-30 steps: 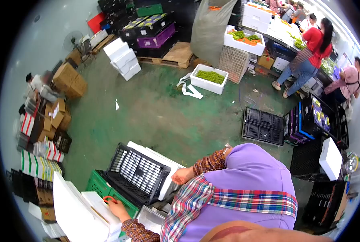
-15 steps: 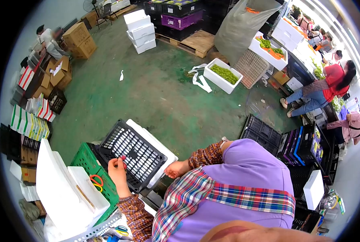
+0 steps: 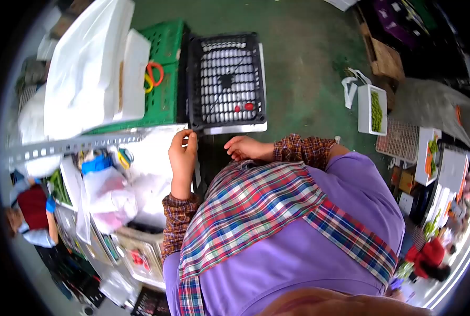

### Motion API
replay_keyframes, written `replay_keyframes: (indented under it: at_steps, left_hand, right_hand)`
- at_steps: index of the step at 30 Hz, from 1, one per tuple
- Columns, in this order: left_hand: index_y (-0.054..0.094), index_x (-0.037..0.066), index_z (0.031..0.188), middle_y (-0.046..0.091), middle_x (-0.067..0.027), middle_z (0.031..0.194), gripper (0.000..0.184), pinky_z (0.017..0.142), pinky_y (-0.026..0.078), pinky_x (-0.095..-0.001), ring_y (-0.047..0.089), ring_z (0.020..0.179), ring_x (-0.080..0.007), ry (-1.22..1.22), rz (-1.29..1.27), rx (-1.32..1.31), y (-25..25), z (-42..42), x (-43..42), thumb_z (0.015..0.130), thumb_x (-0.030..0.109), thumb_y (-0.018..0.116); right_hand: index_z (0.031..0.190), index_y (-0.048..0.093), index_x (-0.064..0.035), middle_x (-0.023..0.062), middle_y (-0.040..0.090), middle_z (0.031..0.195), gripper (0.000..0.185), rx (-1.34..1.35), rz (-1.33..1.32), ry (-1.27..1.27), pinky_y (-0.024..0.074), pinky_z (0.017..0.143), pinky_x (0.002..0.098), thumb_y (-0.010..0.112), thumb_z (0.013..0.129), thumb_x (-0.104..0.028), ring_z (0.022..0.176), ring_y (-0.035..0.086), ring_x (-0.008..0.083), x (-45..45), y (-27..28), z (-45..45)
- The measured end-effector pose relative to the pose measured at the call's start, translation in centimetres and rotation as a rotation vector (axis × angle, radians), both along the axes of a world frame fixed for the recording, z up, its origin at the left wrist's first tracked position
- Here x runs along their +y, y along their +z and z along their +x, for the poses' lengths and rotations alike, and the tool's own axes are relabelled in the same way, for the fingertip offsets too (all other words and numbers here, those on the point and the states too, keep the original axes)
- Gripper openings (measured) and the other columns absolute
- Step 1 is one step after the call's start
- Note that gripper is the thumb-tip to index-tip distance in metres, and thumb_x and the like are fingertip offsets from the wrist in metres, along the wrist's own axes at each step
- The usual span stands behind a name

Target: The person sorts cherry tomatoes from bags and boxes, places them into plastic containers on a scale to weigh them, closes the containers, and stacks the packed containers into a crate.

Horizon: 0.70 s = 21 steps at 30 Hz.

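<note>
Well, the black crate [image 3: 225,81] sits just past my hands, on something white [image 3: 245,128], with two small red things [image 3: 249,106] in its near right part. My left hand [image 3: 183,158] is by its near left corner, thumb and fingers bent close; I can't tell if they meet or touch the crate. My right hand [image 3: 250,148] is near its front edge, fingers loosely bent and apart, with nothing I can see in it. I think the crate is light and stiff, so its rim looks like the best bit to grab. The red things may roll or squash, so a soft pinch would suit them. On the left, the green crate [image 3: 164,100] and metal rail [image 3: 103,141] are close and easy to bump. Green floor [image 3: 309,79] shows on the right, so that side has more room.
</note>
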<state>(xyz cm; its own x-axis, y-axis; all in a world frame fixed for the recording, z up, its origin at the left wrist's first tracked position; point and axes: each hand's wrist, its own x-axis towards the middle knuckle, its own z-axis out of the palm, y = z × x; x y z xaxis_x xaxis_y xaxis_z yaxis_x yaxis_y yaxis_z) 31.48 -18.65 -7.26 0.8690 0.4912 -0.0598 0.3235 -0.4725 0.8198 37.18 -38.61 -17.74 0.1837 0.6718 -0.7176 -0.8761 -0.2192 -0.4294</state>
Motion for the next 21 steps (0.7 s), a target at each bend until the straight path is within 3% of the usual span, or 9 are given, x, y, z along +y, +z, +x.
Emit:
replay_keyframes:
  at_steps: [1,5,12,15,18,21]
  left_hand:
    - [0.062,0.0,0.098,0.065,-0.0088,0.085,0.017,0.06,0.048,-0.0269,0.06,0.069,-0.0144,0.065,-0.131,0.127,0.0,-1.9,0.4,0.088,0.014,0.061]
    - [0.058,-0.001,0.105,0.065,-0.0097,0.086,0.021,0.06,0.049,-0.0268,0.063,0.072,-0.0152,0.217,-0.109,0.07,0.0,-9.0,0.6,0.088,0.012,0.06]
    - [0.06,0.0,0.103,0.066,-0.0119,0.086,0.022,0.06,0.05,-0.0287,0.063,0.07,-0.0183,0.411,0.015,0.026,2.7,-18.6,1.5,0.084,0.011,0.063]
    - [0.061,0.0,0.102,0.066,-0.0111,0.087,0.022,0.061,0.05,-0.0283,0.062,0.069,-0.0177,0.48,-0.016,-0.01,3.5,-23.2,0.7,0.084,0.012,0.064]
    - [0.061,0.001,0.104,0.065,-0.007,0.084,0.023,0.065,0.049,-0.0268,0.062,0.075,-0.0129,0.522,-0.129,0.006,4.1,-28.2,-0.1,0.086,0.016,0.064]
    - [0.061,0.001,0.104,0.065,-0.0069,0.085,0.023,0.066,0.05,-0.0261,0.062,0.076,-0.0125,0.552,-0.147,-0.027,3.7,-32.5,-0.5,0.087,0.016,0.063]
  right_hand:
    - [0.103,0.055,-0.0041,0.0054,0.059,0.081,0.019,-0.062,0.004,0.077,0.0509,0.06,0.028,0.056,0.086,-0.011,0.066,0.058,0.0147,0.7,0.7,-0.2]
    - [0.104,0.057,-0.0033,0.0044,0.059,0.086,0.021,-0.261,0.041,0.336,0.0494,0.063,0.0242,0.057,0.085,-0.012,0.072,0.057,0.011,3.0,4.0,-1.0]
    - [0.112,0.054,-0.0032,0.0046,0.058,0.093,0.022,-0.446,0.346,0.454,0.0489,0.066,0.0232,0.054,0.092,-0.014,0.078,0.057,0.0098,10.6,8.6,-5.0]
    - [0.129,0.042,-0.0041,0.0094,0.055,0.111,0.05,-0.611,0.39,0.428,0.0496,0.072,0.0259,0.063,0.088,-0.022,0.087,0.059,0.013,15.2,9.6,-7.8]
    - [0.14,0.026,-0.0027,0.015,0.048,0.125,0.076,-0.94,0.378,0.468,0.0477,0.082,0.0286,0.069,0.082,-0.028,0.099,0.057,0.0167,20.2,12.4,-11.6]
    - [0.144,0.014,-0.0002,0.0183,0.041,0.132,0.092,-1.354,0.502,0.327,0.0431,0.091,0.0299,0.073,0.079,-0.03,0.109,0.053,0.0201,27.2,11.5,-14.6]
